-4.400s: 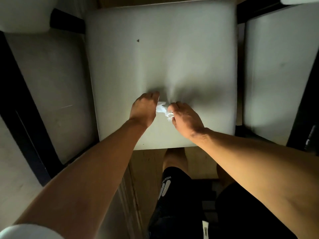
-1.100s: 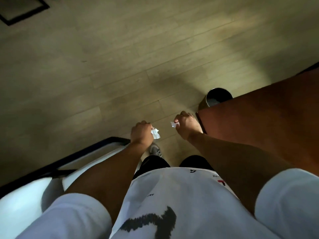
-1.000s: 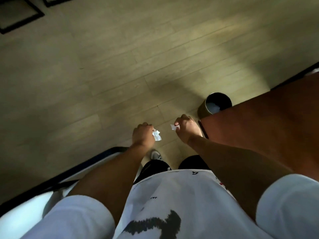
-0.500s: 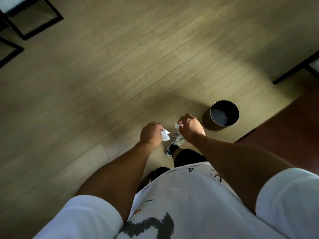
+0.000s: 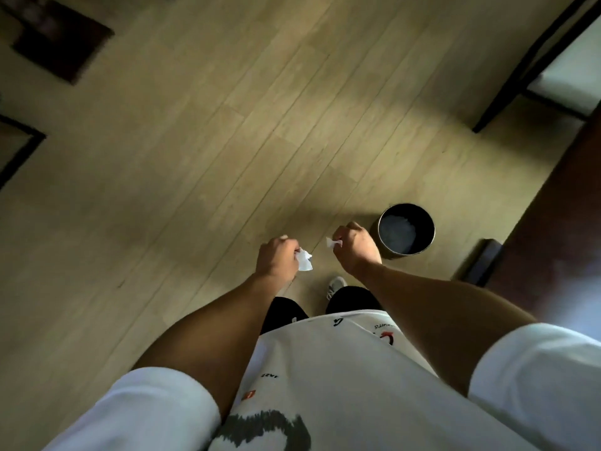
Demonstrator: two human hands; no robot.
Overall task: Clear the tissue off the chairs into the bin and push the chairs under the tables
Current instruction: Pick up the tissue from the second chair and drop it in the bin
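My left hand (image 5: 276, 259) grips a crumpled white tissue piece (image 5: 305, 260) that sticks out toward the right. My right hand (image 5: 354, 247) pinches a smaller white tissue scrap (image 5: 332, 243) that pokes out to the left. Both hands are held in front of me above the wooden floor, a short gap between them. A round black bin (image 5: 406, 233) stands on the floor just right of my right hand, with pale crumpled stuff inside it. A white chair seat with a black frame (image 5: 572, 73) shows at the top right corner.
A dark reddish-brown table top (image 5: 559, 222) runs along the right edge, with a dark leg or foot (image 5: 481, 262) beside the bin. Dark framed furniture (image 5: 58, 43) sits at the top left. Pale wooden floor (image 5: 227, 141) spreads across the middle. My shoe (image 5: 336, 285) is below my hands.
I lifted the tissue off the chair seat, one piece in each hand, and turned away. Over the last second the bin has come fully into view near my right hand.
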